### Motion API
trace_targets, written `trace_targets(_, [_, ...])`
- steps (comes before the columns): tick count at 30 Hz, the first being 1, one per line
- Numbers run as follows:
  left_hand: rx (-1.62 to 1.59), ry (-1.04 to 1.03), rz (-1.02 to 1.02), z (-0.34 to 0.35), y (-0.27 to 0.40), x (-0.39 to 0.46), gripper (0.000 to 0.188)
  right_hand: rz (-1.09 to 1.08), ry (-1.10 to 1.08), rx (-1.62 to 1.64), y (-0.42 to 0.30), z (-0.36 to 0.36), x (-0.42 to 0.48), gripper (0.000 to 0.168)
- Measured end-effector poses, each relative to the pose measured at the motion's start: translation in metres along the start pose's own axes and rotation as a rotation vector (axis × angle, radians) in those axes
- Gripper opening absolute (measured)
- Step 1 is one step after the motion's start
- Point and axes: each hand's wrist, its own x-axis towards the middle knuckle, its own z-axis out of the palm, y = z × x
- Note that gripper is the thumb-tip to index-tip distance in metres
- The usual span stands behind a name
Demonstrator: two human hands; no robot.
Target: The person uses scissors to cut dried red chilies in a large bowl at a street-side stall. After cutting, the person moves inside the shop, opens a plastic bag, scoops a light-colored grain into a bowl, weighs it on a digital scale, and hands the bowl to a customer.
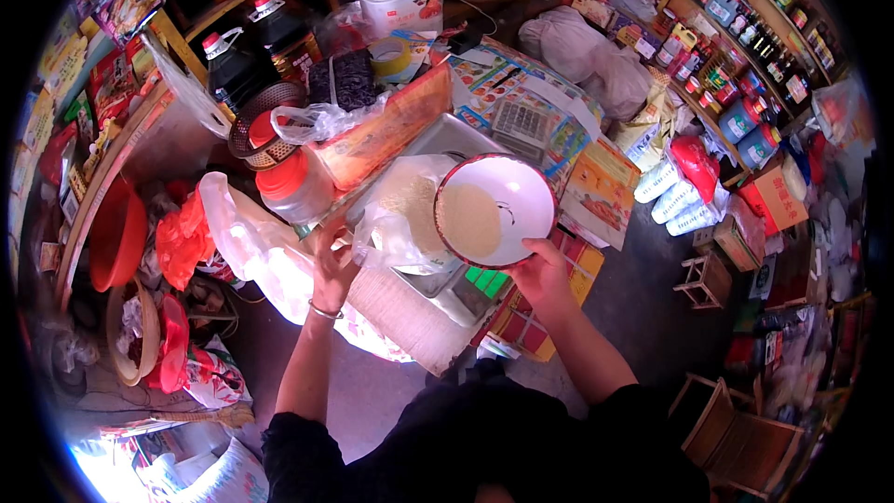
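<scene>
In my right hand (541, 276) is a white enamel bowl (520, 199) with a dark red rim, tilted to the left. Pale tan grain (471, 221) lies against the bowl's left side. Under and beside that side is a translucent plastic bag (374, 234) holding similar tan grain (412, 202). The bag sits on the metal pan (426, 140) of a scale, whose green keys (487, 281) show below the bowl. My left hand (332, 255) is at the bag's left edge with fingers curled; whether it grips the plastic is unclear.
A red-lidded plastic jar (300, 185) and an orange board (387, 140) stand left of the scale. A calculator (520, 126) lies behind the bowl. A large white plastic bag (258, 251) hangs at the table's left. Wooden stools (702, 279) stand on the floor at right.
</scene>
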Motion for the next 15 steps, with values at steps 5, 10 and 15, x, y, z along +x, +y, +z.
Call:
trace_targets(5, [0.254, -0.035, 0.184, -0.015, 0.013, -0.004, 0.07, -0.064, 0.031, 0.078, -0.015, 0.006, -0.014, 0.047])
trace_targets(10, [0.425, -0.118, 0.317, -0.013, 0.035, 0.003, 0.066, -0.116, 0.043, 0.065, -0.028, 0.02, -0.015, 0.046])
trace_targets(15, [0.447, -0.354, 0.462, -0.008, 0.04, 0.03, 0.04, -0.179, 0.119, 0.064, -0.035, 0.0, -0.033, 0.048])
